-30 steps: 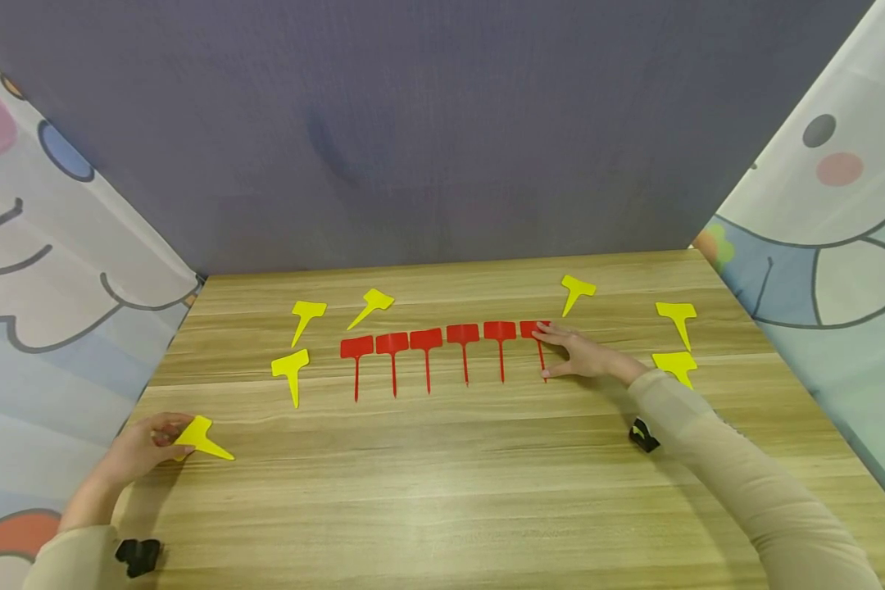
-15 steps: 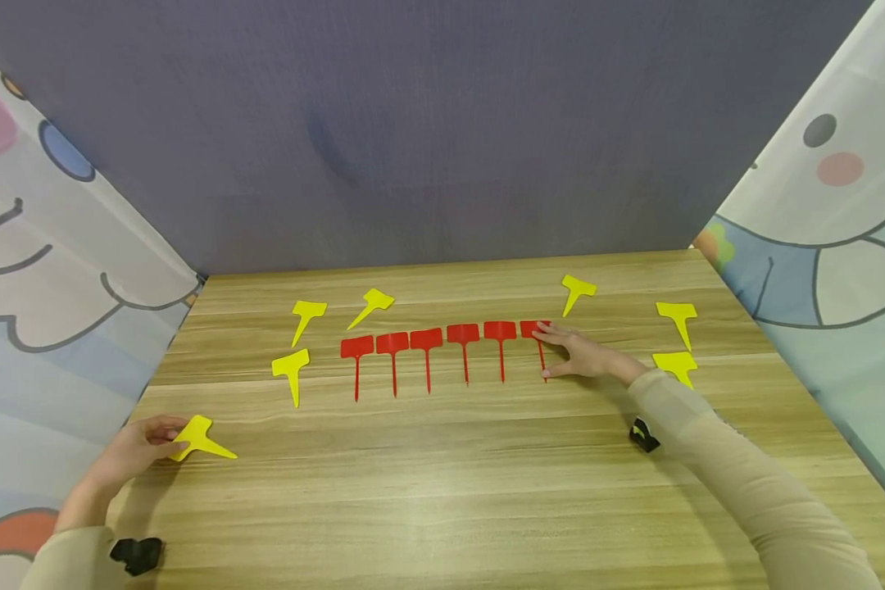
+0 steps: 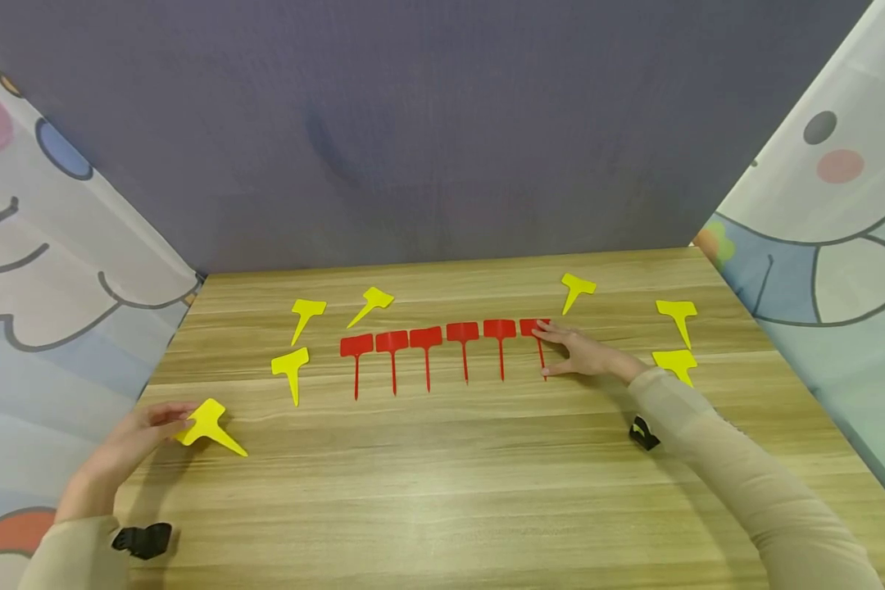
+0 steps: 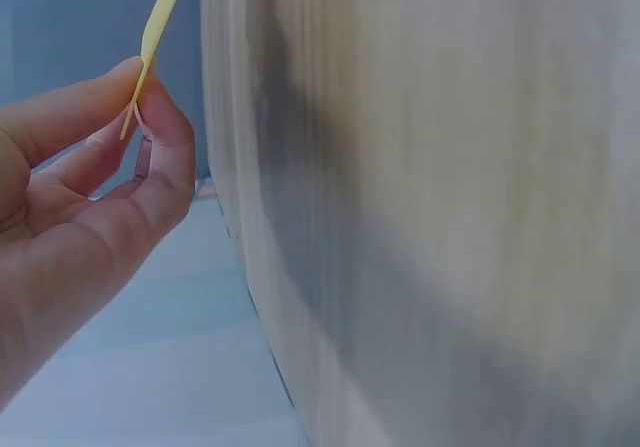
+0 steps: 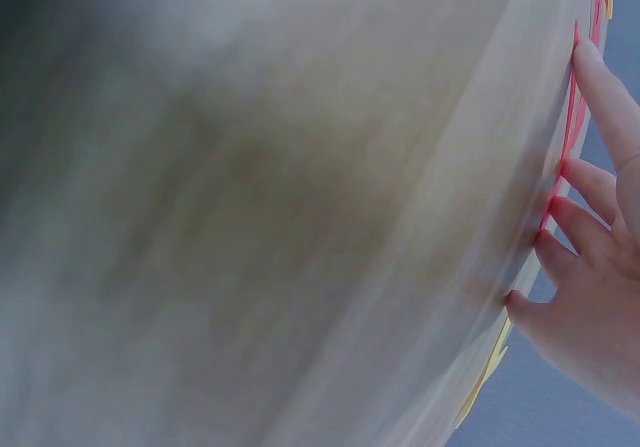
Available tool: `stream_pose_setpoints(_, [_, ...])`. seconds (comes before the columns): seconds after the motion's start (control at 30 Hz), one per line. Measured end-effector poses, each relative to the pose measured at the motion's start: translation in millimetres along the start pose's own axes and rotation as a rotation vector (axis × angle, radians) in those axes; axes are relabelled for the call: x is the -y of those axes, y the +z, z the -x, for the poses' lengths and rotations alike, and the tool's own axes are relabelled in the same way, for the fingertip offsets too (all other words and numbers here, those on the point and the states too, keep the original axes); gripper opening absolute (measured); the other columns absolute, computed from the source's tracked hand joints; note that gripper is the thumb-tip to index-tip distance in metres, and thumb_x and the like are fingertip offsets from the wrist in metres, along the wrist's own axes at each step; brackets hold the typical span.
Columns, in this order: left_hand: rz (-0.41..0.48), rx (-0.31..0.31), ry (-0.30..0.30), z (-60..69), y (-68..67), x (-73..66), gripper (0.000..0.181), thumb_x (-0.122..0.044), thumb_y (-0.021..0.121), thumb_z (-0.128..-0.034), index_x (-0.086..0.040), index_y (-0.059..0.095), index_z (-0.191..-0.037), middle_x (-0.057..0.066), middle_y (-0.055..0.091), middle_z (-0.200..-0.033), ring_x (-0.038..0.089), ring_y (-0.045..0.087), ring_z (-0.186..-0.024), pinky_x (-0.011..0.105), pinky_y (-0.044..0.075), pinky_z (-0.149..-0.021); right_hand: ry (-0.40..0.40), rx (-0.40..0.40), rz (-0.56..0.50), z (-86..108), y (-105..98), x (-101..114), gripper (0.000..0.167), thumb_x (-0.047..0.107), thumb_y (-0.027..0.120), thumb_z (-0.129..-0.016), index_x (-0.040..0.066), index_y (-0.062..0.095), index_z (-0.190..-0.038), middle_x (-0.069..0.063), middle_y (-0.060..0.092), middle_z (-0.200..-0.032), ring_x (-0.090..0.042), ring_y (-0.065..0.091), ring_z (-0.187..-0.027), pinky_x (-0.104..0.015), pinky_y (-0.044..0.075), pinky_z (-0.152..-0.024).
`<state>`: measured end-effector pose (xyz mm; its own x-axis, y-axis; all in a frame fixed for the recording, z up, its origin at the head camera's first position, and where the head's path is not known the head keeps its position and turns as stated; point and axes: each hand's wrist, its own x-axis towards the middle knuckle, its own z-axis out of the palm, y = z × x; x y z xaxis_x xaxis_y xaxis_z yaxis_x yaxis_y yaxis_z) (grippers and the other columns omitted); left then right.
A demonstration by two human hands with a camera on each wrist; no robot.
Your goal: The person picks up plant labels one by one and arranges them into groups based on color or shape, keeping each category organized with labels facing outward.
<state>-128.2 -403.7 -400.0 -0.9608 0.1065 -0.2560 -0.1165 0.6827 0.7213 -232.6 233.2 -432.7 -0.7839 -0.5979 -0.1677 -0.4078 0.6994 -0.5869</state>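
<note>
At the table's left side my left hand (image 3: 129,438) pinches a yellow T-shaped plant label (image 3: 208,420) by its wide head, raised off the wood, with the stem pointing right and toward me. The left wrist view shows this label (image 4: 158,29) edge-on between thumb and fingers. My right hand (image 3: 586,352) rests with spread fingers on the rightmost red plant label (image 3: 528,327); fingertips lie on its head and the thumb is by the stem's tip. Several other red plant labels (image 3: 462,332) continue leftward from it in a row, heads at the back.
Yellow plant labels lie around the row: a left one (image 3: 292,367), a back-left one (image 3: 373,301), a back-right one (image 3: 578,288) and a right one (image 3: 676,314), among several. A dark panel (image 3: 442,131) rises behind the wooden table (image 3: 442,492). Patterned cloth (image 3: 841,238) hangs at both sides.
My left hand has shifted slightly right and up in the head view, and the yellow plant label in it has moved along and turned its stem more toward me. My right hand has stayed put.
</note>
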Motion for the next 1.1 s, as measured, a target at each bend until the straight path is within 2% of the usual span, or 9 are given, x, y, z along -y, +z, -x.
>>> stream_pose_setpoints(0.13, [0.033, 0.034, -0.012, -5.6, 1.7, -7.3, 0.050, -0.028, 0.047, -0.0917, 0.010, 0.041, -0.124, -0.014, 0.054, -0.101, -0.006, 0.052, -0.083, 0.021, 0.048, -0.070, 0.005, 0.004, -0.003, -0.3, 0.0, -0.3, 0.078, 0.028, 0.067, -0.077, -0.002, 0.027, -0.137, -0.021, 0.013, -0.144, -0.041, 0.007, -0.130, -0.062, 0.008, -0.099])
stream_pose_setpoints(0.27, [0.027, 0.049, -0.001, -11.3, 6.6, -15.7, 0.049, -0.029, 0.049, -0.0907, 0.007, 0.045, -0.123, -0.004, 0.057, -0.103, -0.004, 0.053, -0.083, 0.021, 0.048, -0.071, 0.003, 0.001, 0.000, -0.9, 0.0, -0.8, 0.078, 0.028, 0.068, -0.077, -0.002, 0.027, -0.136, -0.020, 0.013, -0.144, -0.041, 0.008, -0.130, -0.062, 0.009, -0.099])
stream_pose_setpoints(0.4, [0.021, 0.083, 0.002, -16.0, 12.5, -29.8, 0.050, -0.030, 0.050, -0.0903, 0.007, 0.044, -0.124, -0.003, 0.057, -0.103, -0.001, 0.053, -0.084, 0.023, 0.047, -0.072, 0.001, 0.003, -0.002, -1.2, -0.3, -0.9, 0.078, 0.027, 0.068, -0.077, -0.002, 0.027, -0.136, -0.021, 0.013, -0.144, -0.041, 0.007, -0.130, -0.062, 0.008, -0.099])
stream_pose_setpoints(0.57, [0.051, 0.126, 0.023, -24.8, 20.5, -40.9, 0.048, -0.028, 0.051, -0.0897, 0.005, 0.045, -0.123, 0.001, 0.057, -0.104, 0.004, 0.052, -0.085, 0.026, 0.046, -0.073, 0.005, 0.006, 0.002, -0.8, -0.5, -0.9, 0.077, 0.027, 0.067, -0.077, -0.003, 0.027, -0.136, -0.021, 0.013, -0.144, -0.042, 0.007, -0.130, -0.062, 0.008, -0.099])
stream_pose_setpoints(0.67, [0.063, 0.149, 0.014, -31.2, 25.7, -46.9, 0.047, -0.029, 0.052, -0.0890, 0.003, 0.046, -0.123, 0.005, 0.057, -0.107, 0.005, 0.052, -0.086, 0.027, 0.046, -0.075, 0.003, 0.003, 0.003, -0.6, -0.4, -0.7, 0.077, 0.027, 0.067, -0.077, -0.003, 0.028, -0.136, -0.021, 0.013, -0.144, -0.042, 0.007, -0.130, -0.062, 0.008, -0.099])
stream_pose_setpoints(0.8, [0.088, 0.193, 0.034, -39.6, 32.5, -55.4, 0.046, -0.027, 0.052, -0.0891, 0.004, 0.046, -0.123, 0.013, 0.053, -0.115, 0.002, 0.051, -0.090, 0.029, 0.045, -0.076, 0.002, 0.005, 0.004, -0.6, -0.1, -0.2, 0.077, 0.028, 0.067, -0.077, -0.003, 0.028, -0.136, -0.021, 0.013, -0.144, -0.042, 0.008, -0.130, -0.062, 0.008, -0.099])
stream_pose_setpoints(0.9, [0.110, 0.233, 0.076, -46.3, 37.6, -61.1, 0.045, -0.022, 0.052, -0.0894, 0.008, 0.046, -0.122, 0.021, 0.048, -0.121, 0.001, 0.050, -0.092, 0.030, 0.045, -0.078, 0.004, 0.008, 0.002, -0.5, 0.0, 0.0, 0.077, 0.028, 0.067, -0.077, -0.003, 0.028, -0.136, -0.021, 0.013, -0.144, -0.042, 0.008, -0.130, -0.062, 0.008, -0.099])
stream_pose_setpoints(1.0, [0.113, 0.254, 0.094, -53.7, 42.9, -65.8, 0.042, -0.020, 0.053, -0.0885, 0.008, 0.048, -0.119, 0.022, 0.049, -0.118, 0.004, 0.051, -0.092, 0.032, 0.044, -0.080, 0.006, 0.010, -0.004, -0.5, 0.0, -0.1, 0.077, 0.028, 0.067, -0.078, -0.003, 0.027, -0.136, -0.021, 0.013, -0.144, -0.042, 0.007, -0.130, -0.062, 0.008, -0.099])
stream_pose_setpoints(1.1, [0.104, 0.269, 0.102, -60.7, 48.2, -70.7, 0.039, -0.019, 0.055, -0.0875, 0.007, 0.051, -0.116, 0.016, 0.053, -0.109, 0.010, 0.051, -0.089, 0.033, 0.043, -0.080, 0.004, 0.009, -0.001, -0.7, 0.2, -0.5, 0.077, 0.028, 0.067, -0.078, -0.004, 0.027, -0.136, -0.021, 0.012, -0.144, -0.042, 0.007, -0.130, -0.062, 0.009, -0.099])
